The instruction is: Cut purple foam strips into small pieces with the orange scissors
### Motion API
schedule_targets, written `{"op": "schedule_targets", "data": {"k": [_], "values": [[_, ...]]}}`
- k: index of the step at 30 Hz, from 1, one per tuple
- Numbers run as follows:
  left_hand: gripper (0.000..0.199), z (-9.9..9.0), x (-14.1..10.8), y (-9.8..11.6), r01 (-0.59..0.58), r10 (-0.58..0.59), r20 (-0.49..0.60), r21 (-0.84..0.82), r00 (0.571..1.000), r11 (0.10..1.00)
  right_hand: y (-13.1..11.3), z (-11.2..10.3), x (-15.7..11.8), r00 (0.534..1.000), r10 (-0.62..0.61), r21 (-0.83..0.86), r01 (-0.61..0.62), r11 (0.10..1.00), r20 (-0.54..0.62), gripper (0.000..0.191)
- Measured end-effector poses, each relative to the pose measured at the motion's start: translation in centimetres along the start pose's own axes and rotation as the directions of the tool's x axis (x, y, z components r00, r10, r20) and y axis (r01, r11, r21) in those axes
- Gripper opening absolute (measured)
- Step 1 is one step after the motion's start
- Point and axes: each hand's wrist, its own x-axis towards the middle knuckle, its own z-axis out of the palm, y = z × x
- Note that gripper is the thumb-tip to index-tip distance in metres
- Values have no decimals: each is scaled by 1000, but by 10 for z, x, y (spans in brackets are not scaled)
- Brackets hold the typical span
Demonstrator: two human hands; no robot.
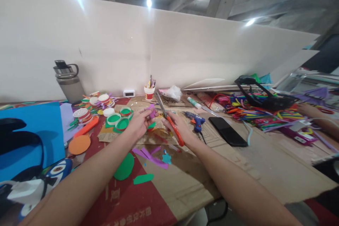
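Observation:
Pinched in the fingers of my left hand (pixel 140 124) is a small purple foam piece (pixel 152 111). My right hand (pixel 181 127) grips scissors (pixel 174 129) with orange handles; the blades point up and away, just right of the purple piece and apart from it. Below my hands lie purple strips (pixel 150 157), a blue star-shaped cutout (pixel 166 158), a green disc (pixel 124 166) and a green strip (pixel 143 178). Left of my left hand stand several round cups with green insides (pixel 122 123). A blue glue gun (pixel 198 123) rests right of my right hand.
A grey bottle (pixel 69 84) stands at the back left near blue sheets (pixel 53 123). A paper cup of tools (pixel 149 93) stands against the white board. Rightward are a phone (pixel 227 131), a glue stick (pixel 194 102), colourful pipe cleaners (pixel 254 113) and another person's arm (pixel 317 116).

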Motion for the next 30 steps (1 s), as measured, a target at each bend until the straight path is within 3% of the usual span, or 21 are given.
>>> {"op": "schedule_targets", "data": {"k": [7, 12, 16, 22, 30], "values": [[6, -5, 4, -4, 26, -29, 54, 59, 998, 998, 0, 3, 2, 996, 67, 250, -51, 967, -58, 23], [13, -6, 2, -13, -20, -31, 176, 278, 984, 960, 3, 2, 7, 981, 112, 425, -35, 905, -156, 34], [23, -6, -1, -19, -103, 2, 237, 412, 972, 905, 3, -2, 8, 982, 56, 386, 19, 922, -183, 43], [19, -10, 2, -28, -194, 19, 307, 551, 952, 812, 4, 3, 5, 994, -1, 244, 26, 969, -105, 43], [9, -10, 3, -33, -161, -11, 293, 554, 956, 817, 5, 5, 3, 987, -15, 52, 24, 998, -159, 47]]}}
